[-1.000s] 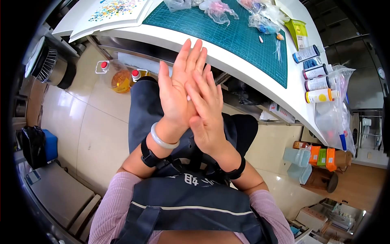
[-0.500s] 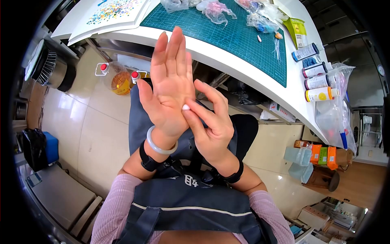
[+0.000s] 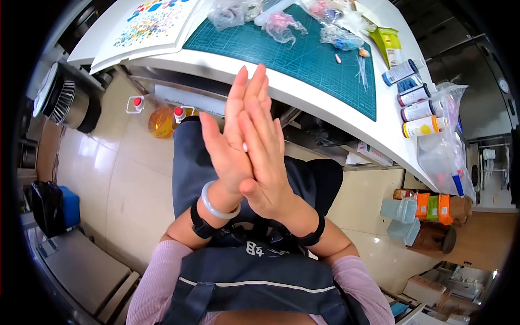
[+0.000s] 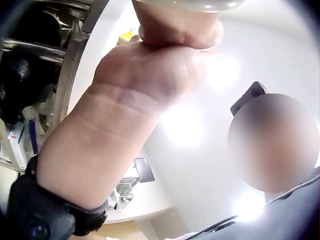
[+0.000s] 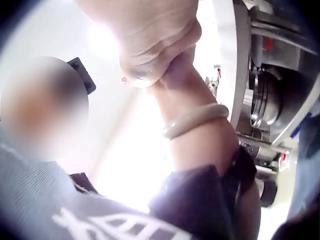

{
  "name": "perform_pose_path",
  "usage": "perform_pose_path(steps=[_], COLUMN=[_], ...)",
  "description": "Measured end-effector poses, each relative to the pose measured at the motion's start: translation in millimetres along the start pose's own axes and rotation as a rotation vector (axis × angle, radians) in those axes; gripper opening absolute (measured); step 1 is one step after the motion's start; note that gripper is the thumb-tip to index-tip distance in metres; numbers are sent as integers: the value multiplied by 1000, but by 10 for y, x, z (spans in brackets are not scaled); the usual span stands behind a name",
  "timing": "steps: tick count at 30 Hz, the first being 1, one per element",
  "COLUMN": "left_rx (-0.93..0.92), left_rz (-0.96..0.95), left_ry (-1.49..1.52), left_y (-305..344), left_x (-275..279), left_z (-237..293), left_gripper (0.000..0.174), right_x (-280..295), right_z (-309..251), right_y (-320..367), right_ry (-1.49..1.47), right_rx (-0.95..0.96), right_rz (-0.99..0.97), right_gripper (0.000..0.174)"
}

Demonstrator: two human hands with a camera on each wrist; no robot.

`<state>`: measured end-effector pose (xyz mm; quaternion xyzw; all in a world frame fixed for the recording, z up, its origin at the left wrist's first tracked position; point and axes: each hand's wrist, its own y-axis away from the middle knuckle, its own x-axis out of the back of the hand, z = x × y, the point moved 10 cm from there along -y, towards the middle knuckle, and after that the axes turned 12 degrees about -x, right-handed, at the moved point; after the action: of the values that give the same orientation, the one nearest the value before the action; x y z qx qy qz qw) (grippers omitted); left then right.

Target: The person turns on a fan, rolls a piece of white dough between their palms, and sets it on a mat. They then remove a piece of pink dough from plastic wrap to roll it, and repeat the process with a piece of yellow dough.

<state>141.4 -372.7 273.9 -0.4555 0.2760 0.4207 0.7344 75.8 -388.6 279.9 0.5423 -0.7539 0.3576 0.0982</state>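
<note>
Palm against palm over the lap, my two hands have straight fingers that point toward the table. The left hand [image 3: 226, 157] lies underneath, its thumb standing out to the side. Across its palm lies the right hand [image 3: 266, 157], flat, covering much of it. A small, pale, soft-looking lump [image 3: 245, 147] peeks out between the palms at the right hand's edge; the remainder of it is hidden. In the left wrist view, the right hand's heel [image 4: 150, 70] presses close against the left hand. The right wrist view shows a pale bangle [image 5: 197, 120] round the left wrist.
A green cutting mat [image 3: 319, 70] covers part of the white table [image 3: 211, 62], with plastic bags [image 3: 284, 26] and a small pale pink piece [image 3: 338, 58] on it. Several bottles [image 3: 420, 127] line the right edge. Oil jugs [image 3: 161, 122] stand on the floor at left.
Half a second ago the right fingertips pinched the pale lump above the left palm. Now the right hand has flattened over it, palm to palm, as it was a second ago.
</note>
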Motion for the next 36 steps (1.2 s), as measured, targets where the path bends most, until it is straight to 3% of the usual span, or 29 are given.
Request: perform_pose_path(steps=[2, 4, 6, 10, 14, 16, 19, 24, 26, 29, 34, 36], left_rx=[39, -73, -131, 4, -62, -87, 113, 21, -33, 165, 64, 47], left_rz=[71, 149, 143, 41, 121, 203, 147, 154, 174, 84, 113, 106], left_ry=[54, 211, 36, 59, 133, 220, 108, 186, 161, 150, 264, 150], left_y=[-32, -226, -287, -32, -315, -263, 8, -234, -181, 62, -173, -166], left_x=[113, 310, 309, 50, 257, 317, 68, 252, 288, 39, 159, 185], left_z=[-32, 157, 276, -28, 175, 204, -125, 60, 112, -184, -1, 10], left_gripper=[83, 87, 88, 89, 89, 89, 85, 86, 86, 90, 90, 90], right_x=[-65, -210, -279, -55, -263, -274, -22, -257, -276, 8, -279, -234], right_z=[28, -28, -19, 43, -31, -11, 112, -33, -16, 77, -94, -39], right_y=[-21, 139, 201, -55, 159, 160, -113, 175, 159, -110, 238, 161], right_ry=[96, 84, 63, 31, 46, 51, 58, 46, 49, 37, 120, 139], right_rx=[-42, -4, -19, -13, -23, -23, -9, -26, -19, 18, 12, 10], right_rz=[-72, -175, -209, -65, -267, -236, -64, -226, -225, -53, -234, -158], right_gripper=[86, 89, 90, 91, 95, 95, 92, 95, 95, 96, 97, 97])
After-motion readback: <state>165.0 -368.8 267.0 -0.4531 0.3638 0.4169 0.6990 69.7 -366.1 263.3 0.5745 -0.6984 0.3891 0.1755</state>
